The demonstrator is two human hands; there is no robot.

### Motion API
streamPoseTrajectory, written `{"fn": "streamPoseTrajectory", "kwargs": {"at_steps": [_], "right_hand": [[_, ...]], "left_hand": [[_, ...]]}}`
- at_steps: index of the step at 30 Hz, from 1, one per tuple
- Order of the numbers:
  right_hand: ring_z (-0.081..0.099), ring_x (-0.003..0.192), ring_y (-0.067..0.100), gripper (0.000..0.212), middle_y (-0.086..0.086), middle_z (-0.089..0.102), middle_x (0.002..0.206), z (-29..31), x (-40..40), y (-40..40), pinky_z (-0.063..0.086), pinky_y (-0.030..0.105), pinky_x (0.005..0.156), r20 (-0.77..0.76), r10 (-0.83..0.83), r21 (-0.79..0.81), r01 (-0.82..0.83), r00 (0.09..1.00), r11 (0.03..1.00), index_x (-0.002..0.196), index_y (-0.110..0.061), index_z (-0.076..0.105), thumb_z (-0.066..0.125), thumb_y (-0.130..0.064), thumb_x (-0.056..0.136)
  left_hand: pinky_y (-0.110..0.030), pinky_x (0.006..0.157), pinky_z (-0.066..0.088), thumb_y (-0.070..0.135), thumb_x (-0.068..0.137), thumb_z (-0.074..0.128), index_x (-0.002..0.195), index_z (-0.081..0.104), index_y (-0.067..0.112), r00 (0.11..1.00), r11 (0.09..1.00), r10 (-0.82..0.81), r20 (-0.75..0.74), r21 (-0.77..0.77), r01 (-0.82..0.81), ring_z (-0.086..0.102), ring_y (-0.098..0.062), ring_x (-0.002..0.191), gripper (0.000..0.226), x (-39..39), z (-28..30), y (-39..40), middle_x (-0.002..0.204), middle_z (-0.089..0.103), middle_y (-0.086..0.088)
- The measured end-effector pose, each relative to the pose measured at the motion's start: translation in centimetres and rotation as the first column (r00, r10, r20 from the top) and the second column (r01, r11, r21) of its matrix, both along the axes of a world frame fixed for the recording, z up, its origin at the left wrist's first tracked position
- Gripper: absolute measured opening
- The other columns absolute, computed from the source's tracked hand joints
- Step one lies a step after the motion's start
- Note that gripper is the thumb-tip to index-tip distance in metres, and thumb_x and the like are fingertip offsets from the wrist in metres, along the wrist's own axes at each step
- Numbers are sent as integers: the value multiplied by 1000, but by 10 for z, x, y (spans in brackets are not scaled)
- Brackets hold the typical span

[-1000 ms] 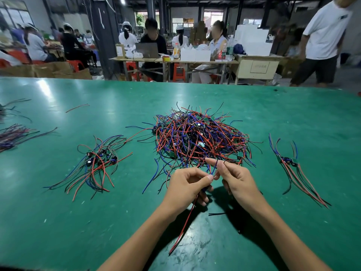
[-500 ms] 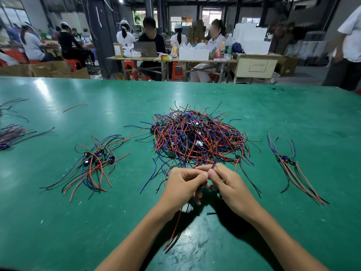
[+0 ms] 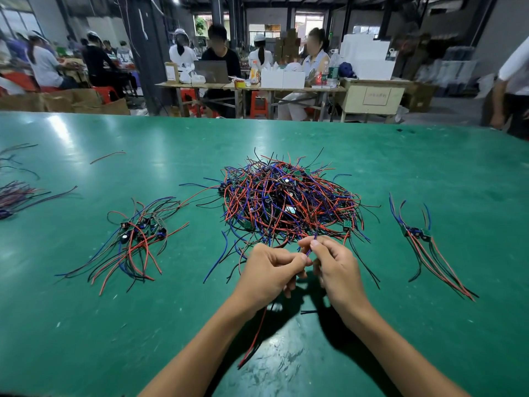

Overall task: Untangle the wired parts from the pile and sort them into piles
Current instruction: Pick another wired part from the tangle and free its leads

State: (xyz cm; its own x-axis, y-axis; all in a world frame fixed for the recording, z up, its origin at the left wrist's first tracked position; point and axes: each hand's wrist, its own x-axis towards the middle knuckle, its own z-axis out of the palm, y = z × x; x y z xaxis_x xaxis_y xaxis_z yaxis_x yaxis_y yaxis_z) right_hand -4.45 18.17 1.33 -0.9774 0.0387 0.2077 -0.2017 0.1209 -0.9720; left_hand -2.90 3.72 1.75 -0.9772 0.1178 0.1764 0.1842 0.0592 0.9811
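A big tangled pile [image 3: 289, 200] of red, blue and black wired parts lies mid-table on the green table [image 3: 429, 173]. Just in front of it, my left hand [image 3: 270, 275] grips a wired part whose red and black wires [image 3: 254, 342] hang down below my fist. My right hand [image 3: 333, 263] pinches a thin blue wire [image 3: 313, 242] between thumb and forefinger, close against my left hand. A sorted pile [image 3: 137, 239] lies to the left. Another small sorted pile [image 3: 423, 247] lies to the right.
More wire bundles [image 3: 17, 196] lie at the far left edge, and a single loose wire [image 3: 107, 157] beyond them. A short black wire piece [image 3: 309, 311] lies under my right wrist. People sit at tables past the far edge; a person [image 3: 515, 87] stands at right.
My hands have come closer together and nearer to me, the right one now pinching the blue wire beside the left. The person at the right has walked further right.
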Motion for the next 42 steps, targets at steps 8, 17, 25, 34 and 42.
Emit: {"fn": "streamPoseTrajectory", "kwargs": {"at_steps": [8, 17, 25, 34, 42], "right_hand": [[37, 50, 11, 26, -14, 47, 50, 6, -8, 7, 28, 28, 54, 87, -148, -67, 154, 985, 986, 85, -35, 75, 50, -34, 93], [37, 42, 8, 24, 2, 55, 80, 20, -18, 28, 31, 22, 36, 333, -160, -430, 300, 929, 851, 86, -15, 67, 47, -15, 99], [30, 48, 5, 25, 0, 54, 70, 35, -16, 46, 33, 15, 35, 509, 264, -764, 289, 819, 577, 74, -7, 66, 54, -14, 95], [64, 64, 14, 26, 8, 74, 81, 17, -3, 20, 51, 21, 57, -2, 302, -38, -302, 953, 953, 97, -20, 80, 64, -40, 92], [68, 61, 15, 27, 14, 76, 79, 17, -12, 33, 57, 21, 58, 52, -3, -284, 17, 999, 959, 94, -10, 78, 66, -34, 92]], "left_hand": [[-23, 44, 46, 15, 92, 70, 72, 79, 8, 995, 986, 46, -92, -154, -60, 55, -8, 45, 23, 4, -1, 0, 65, 69, 2], [-18, 55, 39, 11, 89, 72, 74, 81, 11, 967, 957, 26, -254, -274, -98, 54, -2, 56, 17, 11, 2, 6, 66, 68, -2], [-23, 56, 43, 11, 89, 72, 82, 82, 10, 946, 936, 3, -324, -332, -117, 58, -11, 57, 12, 9, 1, 1, 68, 70, -5], [-26, 44, 51, 20, 97, 66, 98, 80, 8, 995, 995, -94, 47, 40, 92, 61, -18, 52, 18, 8, 8, -6, 84, 76, -11], [-25, 48, 55, 13, 91, 72, 116, 71, 10, 971, 986, -162, 176, 76, 150, 64, -17, 52, 25, 1, 8, -16, 95, 77, -15]]}}
